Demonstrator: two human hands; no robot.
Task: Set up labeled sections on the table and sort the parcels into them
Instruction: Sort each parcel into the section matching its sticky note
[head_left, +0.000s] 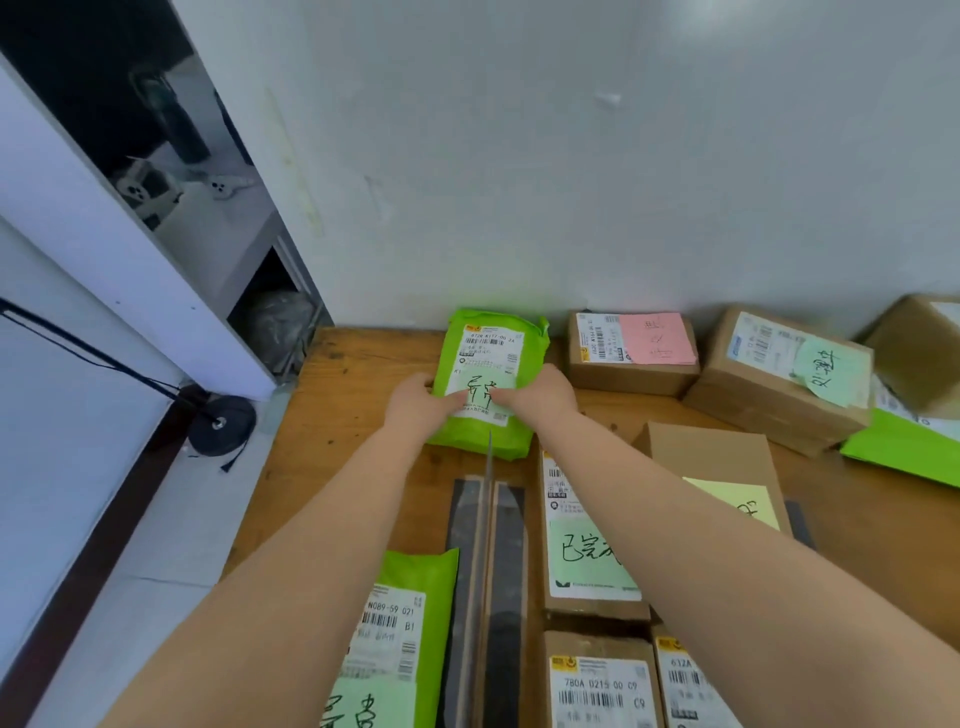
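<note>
A green mailer parcel (493, 364) lies at the far left of the wooden table (343, 395), near the wall. It carries a white shipping label and a pale green handwritten note (480, 392). My left hand (423, 402) rests on the parcel's left edge and my right hand (540, 395) on its right side. Both thumbs press on the note. Black tape strips (485, 561) run down the table and divide it into sections.
Another green mailer (400, 639) with a note lies near left. Cardboard boxes with notes sit right of the tape: one with a green note (587, 551), one with a yellow note (727, 483), a pink-noted box (634, 353) and a larger box (784, 379) at the back.
</note>
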